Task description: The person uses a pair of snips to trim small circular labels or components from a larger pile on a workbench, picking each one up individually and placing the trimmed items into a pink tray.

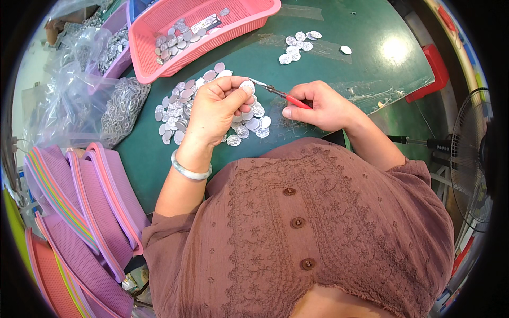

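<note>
Head view: pink basket (241, 24) beyond disc pile (183, 108).

1. The worktop (339, 63) is seen in dark green.
2. The basket (159, 69) is coloured pink.
3. Silver discs (180, 108) are heaped.
4. Red handles are shown on the tool (289, 97).
5. The blouse (318, 228) is dusty brown, embroidered.

Packaging:
- Clear bag (69, 100): crumpled transparent plastic, at the table's (339, 69) left edge, beside the pink basket (154, 69); contents not discernible.
- Second clear bag (123, 108): just right of the first, lying on the table, filled with small silvery metal pieces.

Labels, signs, screens: none visible.
</note>
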{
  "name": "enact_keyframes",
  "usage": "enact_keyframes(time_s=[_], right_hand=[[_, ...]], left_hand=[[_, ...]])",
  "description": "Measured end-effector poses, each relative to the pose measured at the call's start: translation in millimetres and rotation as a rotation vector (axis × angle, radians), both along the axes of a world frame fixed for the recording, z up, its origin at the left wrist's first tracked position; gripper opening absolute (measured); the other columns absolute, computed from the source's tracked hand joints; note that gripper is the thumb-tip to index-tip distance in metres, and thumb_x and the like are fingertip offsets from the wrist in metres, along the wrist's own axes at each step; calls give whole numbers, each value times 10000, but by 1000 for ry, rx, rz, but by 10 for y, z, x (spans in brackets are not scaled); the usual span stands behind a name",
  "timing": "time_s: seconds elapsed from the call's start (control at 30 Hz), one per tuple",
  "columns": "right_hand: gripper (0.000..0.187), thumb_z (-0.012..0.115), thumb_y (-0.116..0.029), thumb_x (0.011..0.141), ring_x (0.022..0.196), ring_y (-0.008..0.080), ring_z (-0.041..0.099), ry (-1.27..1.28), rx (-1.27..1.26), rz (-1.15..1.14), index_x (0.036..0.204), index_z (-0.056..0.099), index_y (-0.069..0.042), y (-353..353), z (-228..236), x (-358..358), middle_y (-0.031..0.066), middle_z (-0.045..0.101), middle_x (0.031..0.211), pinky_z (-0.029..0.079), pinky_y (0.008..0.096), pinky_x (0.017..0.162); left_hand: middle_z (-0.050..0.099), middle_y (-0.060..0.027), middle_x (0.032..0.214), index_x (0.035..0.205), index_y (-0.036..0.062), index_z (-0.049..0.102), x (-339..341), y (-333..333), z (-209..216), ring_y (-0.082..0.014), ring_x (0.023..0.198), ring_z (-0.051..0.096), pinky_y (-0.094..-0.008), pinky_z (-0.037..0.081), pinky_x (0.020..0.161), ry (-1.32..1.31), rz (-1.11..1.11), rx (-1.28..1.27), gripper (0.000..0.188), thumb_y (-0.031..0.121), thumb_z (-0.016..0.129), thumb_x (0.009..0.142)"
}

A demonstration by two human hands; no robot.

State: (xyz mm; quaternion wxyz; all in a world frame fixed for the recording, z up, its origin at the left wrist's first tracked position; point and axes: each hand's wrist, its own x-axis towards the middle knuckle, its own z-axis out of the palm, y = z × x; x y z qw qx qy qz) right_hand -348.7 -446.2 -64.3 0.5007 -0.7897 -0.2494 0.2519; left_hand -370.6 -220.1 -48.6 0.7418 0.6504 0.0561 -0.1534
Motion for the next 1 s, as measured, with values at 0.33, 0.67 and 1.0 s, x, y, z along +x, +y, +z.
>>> enact_keyframes(time_s=[0.33, 0.67, 1.0], right_hand=[[272, 642, -246, 803, 544, 76, 372, 81, 4, 11, 737, 573, 8, 2, 34, 2, -6, 450, 560, 322, 266, 480], [311, 661, -314, 796, 562, 49, 386, 240, 105, -33, 782, 591, -12, -21, -30, 39, -42, 468, 611, 321, 235, 484], [315, 659, -349, 793, 561, 51, 461, 376, 159, -146, 798, 590, -42, -48, -15, 79, -34, 515, 644, 389, 202, 507]], left_hand=[[618, -26, 731, 928, -10, 615, -5, -32, -23, -52, 601, 543, -171, 437, 556, -21, 24, 7, 138, 86, 616, 828], [623, -38, 769, 968, -3, 611, -6, -54, -96, -70, 641, 565, -195, 466, 604, -63, 51, -35, 156, 98, 583, 853], [625, -107, 855, 1022, -3, 562, 8, 24, -93, -170, 732, 608, -269, 497, 680, 25, 93, -289, 260, 202, 429, 937]])
